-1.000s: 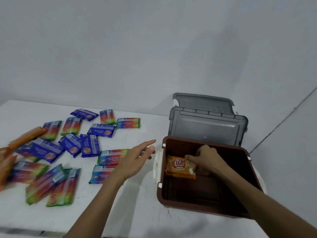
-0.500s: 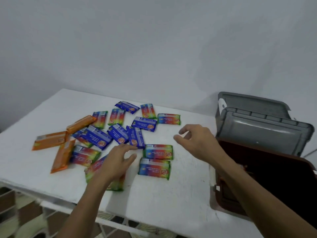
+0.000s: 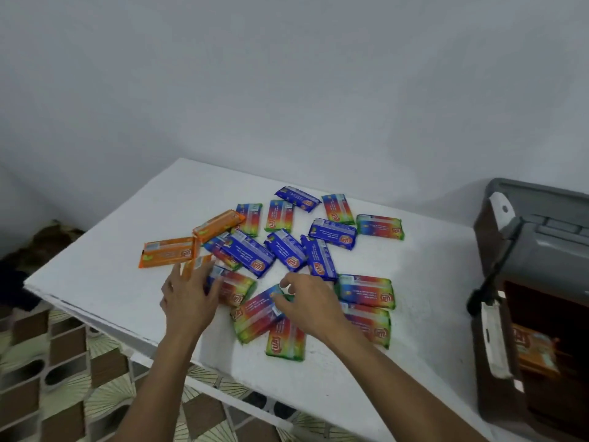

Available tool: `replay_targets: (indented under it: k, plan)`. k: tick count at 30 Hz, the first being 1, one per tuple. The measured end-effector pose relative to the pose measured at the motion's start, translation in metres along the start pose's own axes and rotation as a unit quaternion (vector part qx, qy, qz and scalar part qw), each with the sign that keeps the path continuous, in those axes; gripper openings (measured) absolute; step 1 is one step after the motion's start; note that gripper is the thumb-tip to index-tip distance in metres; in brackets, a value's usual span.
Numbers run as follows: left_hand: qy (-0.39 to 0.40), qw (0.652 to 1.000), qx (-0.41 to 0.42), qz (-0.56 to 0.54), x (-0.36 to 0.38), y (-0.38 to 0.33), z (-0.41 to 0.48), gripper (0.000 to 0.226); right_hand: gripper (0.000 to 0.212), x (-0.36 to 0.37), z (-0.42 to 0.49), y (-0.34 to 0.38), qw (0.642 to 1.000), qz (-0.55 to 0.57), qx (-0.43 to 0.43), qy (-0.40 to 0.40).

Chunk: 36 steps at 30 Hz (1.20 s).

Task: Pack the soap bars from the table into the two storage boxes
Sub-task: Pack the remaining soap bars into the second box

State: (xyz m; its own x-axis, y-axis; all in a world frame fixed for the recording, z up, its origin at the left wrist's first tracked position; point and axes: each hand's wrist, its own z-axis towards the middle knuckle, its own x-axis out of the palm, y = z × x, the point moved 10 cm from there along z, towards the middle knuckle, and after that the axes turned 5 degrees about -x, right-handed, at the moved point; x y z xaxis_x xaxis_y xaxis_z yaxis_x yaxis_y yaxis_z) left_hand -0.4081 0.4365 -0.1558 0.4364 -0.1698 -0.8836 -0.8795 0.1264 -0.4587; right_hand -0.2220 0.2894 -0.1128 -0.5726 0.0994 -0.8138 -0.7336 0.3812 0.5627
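1. Two hands are down on the pile, so this is the pick step. It looks early in the job: most soap bars lie loose on the table (image 3: 105, 266), and only one packed orange bar (image 3: 537, 350) shows in the brown storage box (image 3: 497, 403).
2. Left hand (image 3: 188, 303): fingers straight and spread, nothing enclosed. The fingertips lie on a small orange soap bar (image 3: 195, 265), and a rainbow-wrapped bar (image 3: 237, 288) sits just right of them.
3. Right hand (image 3: 310, 306): fingers curled narrow over the near end of a tilted rainbow soap bar (image 3: 255, 312), thumb touching the wrapper. I can't tell if the pinch has closed.
4. Blue soap bars (image 3: 248, 253) sit just past both sets of fingertips. More rainbow bars are under and right of the right wrist.
5. The brown box is well off to the right of the right hand, lid up. The second storage box (image 3: 538, 194) is behind it, with its contents hidden.
6. Next move, my read: close both grips, lift clear of the overlapping neighbours, then swing right to the box. The wrappers look slick, so a stacked bar could get dragged along.
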Motion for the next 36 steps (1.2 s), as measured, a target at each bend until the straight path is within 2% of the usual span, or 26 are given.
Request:
replay_targets:
  k: [2,6,8,11,15,22,27,33,36]
  plan:
    - [0.038,0.999,-0.008,0.004,0.007,0.010,0.007,0.054,0.039,0.009,0.012,0.011,1.000,-0.011,-0.012,-0.005]
    - [0.053,0.999,-0.004,0.005,0.008,0.013,0.010,0.046,0.041,0.017,0.035,0.015,0.999,-0.032,0.000,-0.003]
    - [0.060,0.998,0.017,0.011,0.009,0.014,0.013,0.047,0.039,0.017,0.047,0.017,0.999,-0.053,-0.001,-0.001]
    - [0.049,0.996,0.078,0.003,0.009,0.015,0.018,0.060,0.034,0.011,0.063,0.026,0.997,-0.070,-0.018,0.000]
    - [0.023,0.990,0.124,-0.057,-0.010,0.008,0.016,0.045,0.032,0.002,0.100,0.046,0.996,-0.076,-0.054,0.002]
    - [0.022,0.988,0.124,-0.089,-0.020,0.011,0.021,0.031,0.031,0.017,0.174,0.086,0.980,-0.129,-0.140,0.054]
    - [0.004,0.989,0.121,-0.081,-0.021,0.016,0.023,0.028,0.047,0.040,0.214,0.101,0.954,-0.218,-0.188,0.086]
    - [-0.004,0.992,0.103,-0.069,-0.021,0.020,0.025,0.031,0.079,0.077,0.240,0.101,0.916,-0.283,-0.198,0.206]
    - [-0.001,0.992,0.099,-0.083,-0.020,0.021,0.025,0.033,0.083,0.087,0.249,0.094,0.910,-0.287,-0.186,0.235]
